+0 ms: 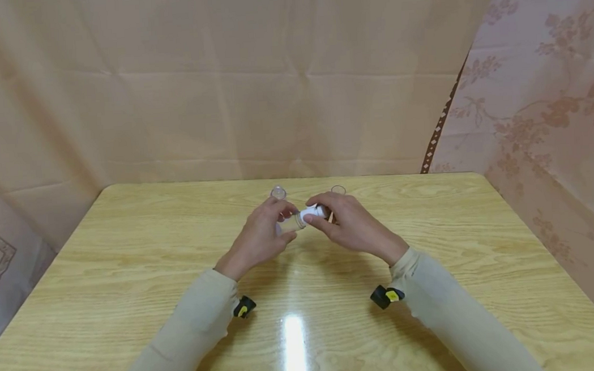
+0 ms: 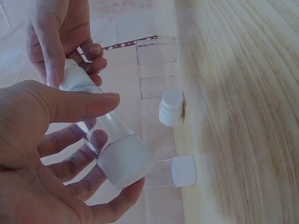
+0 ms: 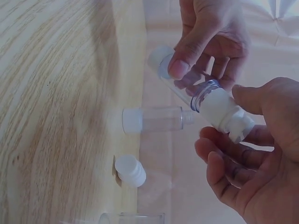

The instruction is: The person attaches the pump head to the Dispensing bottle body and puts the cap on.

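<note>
My left hand (image 1: 261,233) grips a clear bottle with a white base (image 2: 126,161), its thumb on one side and fingers curled round the other. The bottle is tilted above the table, its threaded neck pointing toward my right hand (image 1: 352,222). Between the thumb and fingers of that right hand is a white pump top (image 3: 219,109), held in line with the bottle and touching its neck. Whether the threads are engaged I cannot tell.
Beyond my hands, a second clear bottle with a white base (image 3: 161,119) stands on the wood-grain table (image 1: 153,262). Near it are a small white pump part (image 2: 171,108) and two clear cylinders, one upper in the left wrist view (image 2: 156,51). A beige curtain (image 1: 271,96) hangs behind.
</note>
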Tool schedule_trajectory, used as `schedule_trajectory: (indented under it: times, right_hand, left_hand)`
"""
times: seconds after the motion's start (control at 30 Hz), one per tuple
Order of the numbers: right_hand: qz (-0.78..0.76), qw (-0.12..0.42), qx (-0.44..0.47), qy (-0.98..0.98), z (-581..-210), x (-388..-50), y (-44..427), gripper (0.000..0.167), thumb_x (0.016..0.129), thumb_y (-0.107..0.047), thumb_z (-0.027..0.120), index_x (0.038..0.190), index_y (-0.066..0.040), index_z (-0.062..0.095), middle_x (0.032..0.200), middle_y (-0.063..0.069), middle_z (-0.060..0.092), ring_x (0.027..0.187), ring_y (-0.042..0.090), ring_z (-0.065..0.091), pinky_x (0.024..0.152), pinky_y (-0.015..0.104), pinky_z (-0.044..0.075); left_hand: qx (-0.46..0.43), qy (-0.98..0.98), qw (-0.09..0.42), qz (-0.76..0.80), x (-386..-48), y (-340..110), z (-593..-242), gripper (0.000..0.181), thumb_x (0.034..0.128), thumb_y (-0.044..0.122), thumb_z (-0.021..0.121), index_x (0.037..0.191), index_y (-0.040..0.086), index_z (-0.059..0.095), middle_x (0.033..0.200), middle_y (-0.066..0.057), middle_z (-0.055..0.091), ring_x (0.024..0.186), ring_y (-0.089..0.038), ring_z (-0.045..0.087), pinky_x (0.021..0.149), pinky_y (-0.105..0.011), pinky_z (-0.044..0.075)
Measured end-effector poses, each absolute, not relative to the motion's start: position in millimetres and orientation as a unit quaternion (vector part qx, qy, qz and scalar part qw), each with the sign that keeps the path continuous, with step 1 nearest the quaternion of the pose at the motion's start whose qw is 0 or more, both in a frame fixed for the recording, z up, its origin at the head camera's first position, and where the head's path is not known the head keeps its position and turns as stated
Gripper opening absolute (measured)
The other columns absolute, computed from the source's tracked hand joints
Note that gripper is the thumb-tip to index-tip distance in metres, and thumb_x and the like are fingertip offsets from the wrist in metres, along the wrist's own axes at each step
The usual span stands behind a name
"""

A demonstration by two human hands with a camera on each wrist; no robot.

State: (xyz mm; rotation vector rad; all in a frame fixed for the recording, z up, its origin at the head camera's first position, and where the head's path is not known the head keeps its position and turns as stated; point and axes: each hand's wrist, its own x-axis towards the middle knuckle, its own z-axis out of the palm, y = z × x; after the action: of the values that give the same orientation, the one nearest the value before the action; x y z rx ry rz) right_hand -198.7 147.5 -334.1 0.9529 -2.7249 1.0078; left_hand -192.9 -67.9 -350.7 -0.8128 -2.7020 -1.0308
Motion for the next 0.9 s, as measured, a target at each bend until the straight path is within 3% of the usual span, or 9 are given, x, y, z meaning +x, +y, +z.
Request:
schedule_trajectory:
  times: [0.27,0.63,0.9]
  right_hand:
    - [0.325,0.043,0.314,-0.891,-332.8,-197.5,152.1,0.039,0.095,-0.021,0.074,0.127,-0.002,0.064,0.101,0.004,0.065,0.087,0.020,0.060,0.073,0.037,0.055]
    - [0.325,0.051,0.331,-0.885,-332.6,-198.8,151.8,0.025,0.094,-0.012,0.074,0.118,-0.005,0.069,0.099,0.001,0.067,0.088,0.020,0.058,0.076,0.045,0.056]
    - [0.326,0.029,0.309,-0.893,-330.6,-200.0,150.7,0.023,0.097,-0.021,0.071,0.114,-0.006,0.071,0.092,-0.002,0.066,0.082,0.014,0.058,0.073,0.033,0.054]
  left_hand:
    - [-0.266,-0.897,0.063,-0.349,-193.6,-67.8,-349.8,0.036,0.0814,0.003,0.083,0.114,0.003,0.068,0.107,-0.013,0.063,0.098,-0.030,0.062,0.086,-0.046,0.052]
    - [-0.270,-0.895,0.065,-0.350,-195.8,-68.3,-350.5,0.034,0.0814,0.001,0.082,0.113,0.002,0.068,0.106,-0.014,0.064,0.097,-0.033,0.063,0.084,-0.047,0.053]
    - [-0.268,-0.896,0.069,-0.347,-193.5,-66.8,-348.1,0.036,0.0810,0.003,0.083,0.114,0.003,0.069,0.107,-0.012,0.063,0.098,-0.031,0.063,0.085,-0.046,0.054]
